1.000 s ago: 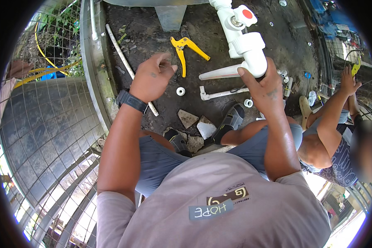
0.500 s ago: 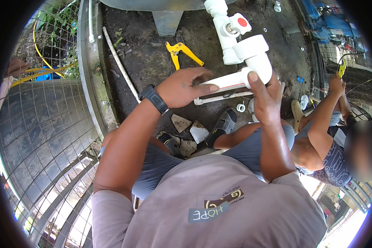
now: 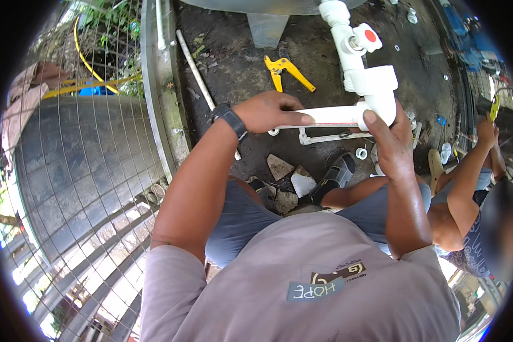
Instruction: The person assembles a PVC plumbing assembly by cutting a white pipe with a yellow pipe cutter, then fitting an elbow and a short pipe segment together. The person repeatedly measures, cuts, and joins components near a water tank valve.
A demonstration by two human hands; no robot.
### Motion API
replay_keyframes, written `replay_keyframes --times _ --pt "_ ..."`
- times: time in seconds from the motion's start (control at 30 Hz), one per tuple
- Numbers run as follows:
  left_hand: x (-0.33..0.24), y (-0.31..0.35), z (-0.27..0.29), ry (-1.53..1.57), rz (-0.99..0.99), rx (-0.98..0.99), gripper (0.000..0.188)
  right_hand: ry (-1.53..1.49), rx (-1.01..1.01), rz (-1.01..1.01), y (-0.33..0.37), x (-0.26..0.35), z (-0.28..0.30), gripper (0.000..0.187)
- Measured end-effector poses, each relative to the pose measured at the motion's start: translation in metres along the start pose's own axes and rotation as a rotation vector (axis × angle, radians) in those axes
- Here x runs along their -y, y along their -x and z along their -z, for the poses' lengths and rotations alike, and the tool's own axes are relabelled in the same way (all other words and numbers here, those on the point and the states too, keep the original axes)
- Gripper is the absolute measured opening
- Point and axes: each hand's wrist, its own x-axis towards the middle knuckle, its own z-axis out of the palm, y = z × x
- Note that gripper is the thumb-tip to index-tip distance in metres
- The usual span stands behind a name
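My left hand (image 3: 268, 117) is closed around a white plastic pipe (image 3: 336, 115), with the thumb along its near side. At the pipe's right end sits a white elbow fitting (image 3: 383, 101), which my right hand (image 3: 394, 141) grips with the thumb in front and fingers behind. The elbow's wide collar overlaps in view the threaded lower end of a white valve (image 3: 346, 48) with a red-centred knob. Whether collar and thread touch, I cannot tell. A yellow pipe cutter (image 3: 288, 71) lies on the ground beyond my left hand.
A thin white pipe (image 3: 195, 68) lies at the left, and another with an elbow (image 3: 330, 138) lies behind my knees. Broken stone pieces (image 3: 279, 167) lie between my feet. Wire mesh (image 3: 85, 171) stands at the left. Another person's hand (image 3: 486, 134) holds a yellow-green tool at right.
The whole view has shifted, so the scene sits further right and lower. The elbow's collar has turned more level beside the valve's end. Both hands keep their grips.
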Motion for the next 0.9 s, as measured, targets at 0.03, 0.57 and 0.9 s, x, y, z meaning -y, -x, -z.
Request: replay_keyframes --times 0.03,0.57,0.9 --pt "0.000 0.001 0.005 -0.023 -0.023 -0.009 0.050 0.025 0.025 0.031 0.001 0.004 -0.001 0.051" --pt "0.337 -0.035 0.070 -0.559 1.057 -0.291 0.058 0.170 0.216 -0.007 0.058 -0.001 0.025 0.049" --pt "0.340 -0.028 0.064 -0.165 1.258 -0.545 0.042 0.150 0.251 -0.158 0.089 -0.021 0.039 0.049"
